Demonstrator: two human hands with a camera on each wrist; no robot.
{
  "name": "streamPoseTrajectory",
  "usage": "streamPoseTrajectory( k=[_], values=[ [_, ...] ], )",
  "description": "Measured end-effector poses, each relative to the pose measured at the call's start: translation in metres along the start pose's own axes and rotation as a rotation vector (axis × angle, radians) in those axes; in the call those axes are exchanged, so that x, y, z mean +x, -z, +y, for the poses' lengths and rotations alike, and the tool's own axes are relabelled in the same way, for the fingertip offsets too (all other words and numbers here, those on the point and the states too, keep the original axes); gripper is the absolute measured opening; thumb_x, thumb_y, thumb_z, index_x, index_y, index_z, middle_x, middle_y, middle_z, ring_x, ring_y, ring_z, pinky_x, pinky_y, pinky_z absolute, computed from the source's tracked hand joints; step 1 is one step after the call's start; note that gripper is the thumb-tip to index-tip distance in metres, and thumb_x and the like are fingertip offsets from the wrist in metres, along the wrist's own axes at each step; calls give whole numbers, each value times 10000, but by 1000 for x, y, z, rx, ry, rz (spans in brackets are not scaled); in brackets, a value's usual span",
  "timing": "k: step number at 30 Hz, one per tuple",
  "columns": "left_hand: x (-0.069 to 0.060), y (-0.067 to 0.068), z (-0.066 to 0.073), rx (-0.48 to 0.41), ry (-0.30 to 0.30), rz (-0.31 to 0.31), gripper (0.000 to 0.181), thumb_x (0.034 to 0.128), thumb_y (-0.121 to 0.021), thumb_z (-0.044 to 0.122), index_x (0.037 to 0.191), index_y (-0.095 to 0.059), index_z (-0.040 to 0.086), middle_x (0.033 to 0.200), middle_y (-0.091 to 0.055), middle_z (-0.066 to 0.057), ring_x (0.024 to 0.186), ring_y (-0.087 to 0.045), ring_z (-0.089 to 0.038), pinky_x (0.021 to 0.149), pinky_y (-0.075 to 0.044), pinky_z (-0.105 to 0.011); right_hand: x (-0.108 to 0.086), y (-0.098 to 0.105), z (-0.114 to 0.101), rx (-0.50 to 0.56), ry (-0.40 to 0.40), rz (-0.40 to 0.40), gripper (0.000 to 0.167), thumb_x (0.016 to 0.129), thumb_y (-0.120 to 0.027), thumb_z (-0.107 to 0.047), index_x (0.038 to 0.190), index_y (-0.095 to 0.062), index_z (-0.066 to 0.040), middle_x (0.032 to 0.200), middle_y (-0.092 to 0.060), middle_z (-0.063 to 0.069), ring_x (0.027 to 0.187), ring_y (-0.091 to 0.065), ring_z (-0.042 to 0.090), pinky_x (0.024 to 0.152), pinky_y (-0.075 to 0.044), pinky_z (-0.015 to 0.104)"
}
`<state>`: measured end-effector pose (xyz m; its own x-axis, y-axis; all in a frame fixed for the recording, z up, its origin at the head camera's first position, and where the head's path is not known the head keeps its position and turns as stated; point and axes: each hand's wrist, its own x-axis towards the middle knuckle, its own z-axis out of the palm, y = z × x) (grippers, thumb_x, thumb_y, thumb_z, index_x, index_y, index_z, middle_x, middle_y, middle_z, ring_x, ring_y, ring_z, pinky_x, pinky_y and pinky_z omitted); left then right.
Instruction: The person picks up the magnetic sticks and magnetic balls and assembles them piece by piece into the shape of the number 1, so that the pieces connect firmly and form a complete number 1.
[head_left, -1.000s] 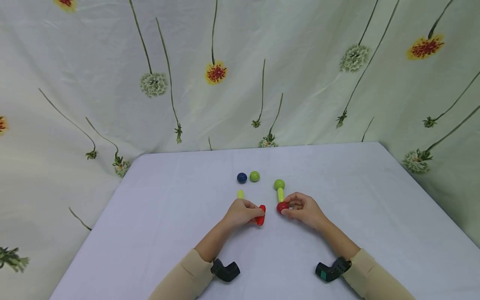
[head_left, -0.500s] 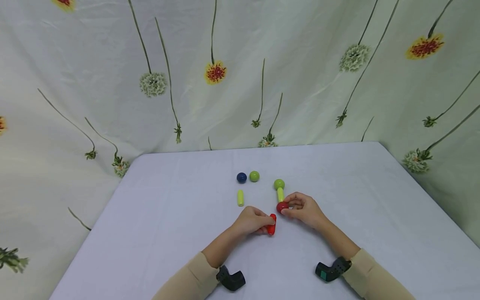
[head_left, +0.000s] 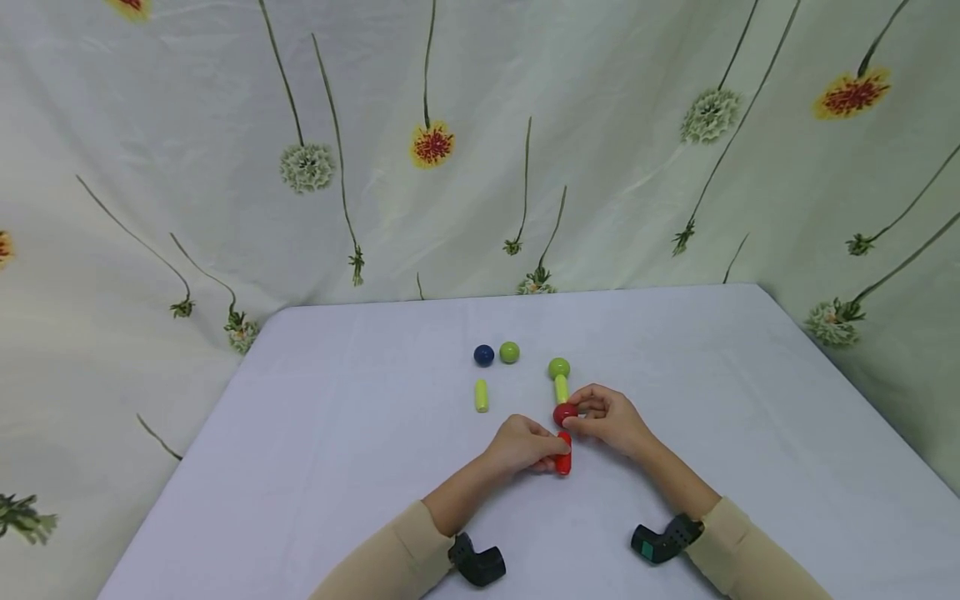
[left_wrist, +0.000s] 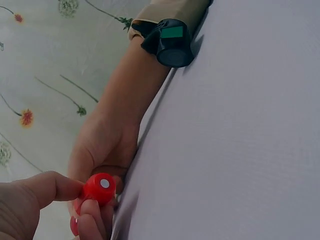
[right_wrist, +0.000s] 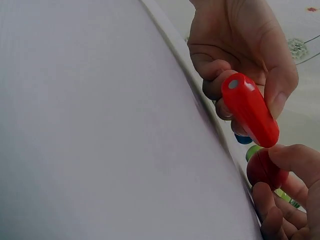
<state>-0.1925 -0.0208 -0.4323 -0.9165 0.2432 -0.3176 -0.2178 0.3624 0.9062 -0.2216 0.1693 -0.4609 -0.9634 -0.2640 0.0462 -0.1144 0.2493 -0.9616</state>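
Observation:
My left hand (head_left: 522, 444) pinches a red rod (head_left: 564, 455) between thumb and fingers; a small grey disc shows in its end in both wrist views. With its thumb and fingertips my right hand (head_left: 613, 422) holds a red ball (head_left: 564, 414). Beyond that ball a yellow-green rod (head_left: 561, 389) runs away from me to a green ball (head_left: 558, 367), all in one line. The red rod's far end is right by the red ball; in the right wrist view the red rod (right_wrist: 250, 111) almost meets the red ball (right_wrist: 265, 170), and I cannot tell whether they touch.
A dark blue ball (head_left: 483, 356) and another green ball (head_left: 509, 352) sit side by side farther back on the white-covered table (head_left: 360, 417). Nearer lies a loose yellow-green rod (head_left: 482, 396). A flower-printed cloth (head_left: 615, 167) hangs behind the table.
My left hand has moved right and slightly toward me with the red rod, bringing it just below the red ball. The loose yellow-green rod came fully into view. My right hand stays still.

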Motion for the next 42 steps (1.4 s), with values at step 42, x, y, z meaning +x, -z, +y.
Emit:
streamPoseTrajectory(
  k=[42],
  values=[
    [6, -11, -2, -25, 8, 61, 168, 813, -786, 155, 746, -700, 27, 549, -601, 2, 469, -556, -46, 481, -454, -133, 1, 2, -1, 18, -10, -25, 278, 859, -719, -25, 1090, -590, 62, 1029, -678, 190, 642, -540, 127, 557, -437, 214]
  ],
)
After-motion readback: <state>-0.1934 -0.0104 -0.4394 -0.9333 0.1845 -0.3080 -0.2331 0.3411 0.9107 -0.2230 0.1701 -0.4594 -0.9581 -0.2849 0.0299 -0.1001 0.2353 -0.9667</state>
